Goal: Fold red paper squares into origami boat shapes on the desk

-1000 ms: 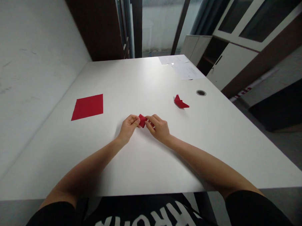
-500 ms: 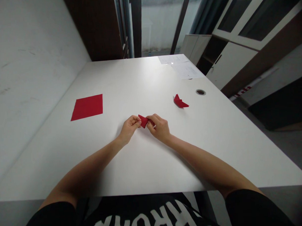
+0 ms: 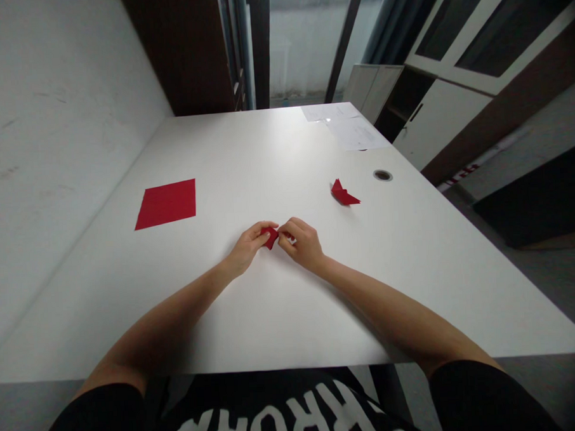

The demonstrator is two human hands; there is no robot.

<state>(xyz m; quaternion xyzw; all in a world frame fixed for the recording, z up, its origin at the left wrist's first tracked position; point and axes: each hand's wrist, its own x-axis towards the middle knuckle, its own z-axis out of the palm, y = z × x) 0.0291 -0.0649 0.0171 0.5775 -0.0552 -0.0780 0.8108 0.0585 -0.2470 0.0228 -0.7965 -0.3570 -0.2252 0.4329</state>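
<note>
A small folded piece of red paper (image 3: 270, 238) is held between my two hands, just above or on the white table. My left hand (image 3: 248, 246) grips it from the left, thumb in front and fingers behind and along its top edge. Pinched fingertips of my right hand (image 3: 302, 243) hold its right corner. Part of the paper is hidden by the left thumb and fingers. Farther right lies a folded red paper figure (image 3: 344, 194) with pointed ends. A flat red paper sheet (image 3: 167, 204) lies to the left.
The white table (image 3: 292, 317) runs from my body toward a glass door (image 3: 303, 43). White printed sheets (image 3: 355, 134) lie at its far right, near a round cable hole (image 3: 383, 175). A wall (image 3: 64, 123) borders the left side; cabinets (image 3: 440, 117) stand beyond the right edge.
My left fingers have moved right and stretched over the top of the folded red paper, covering more of it. The paper has turned and shifted slightly toward me. My right hand stays nearly in place.
</note>
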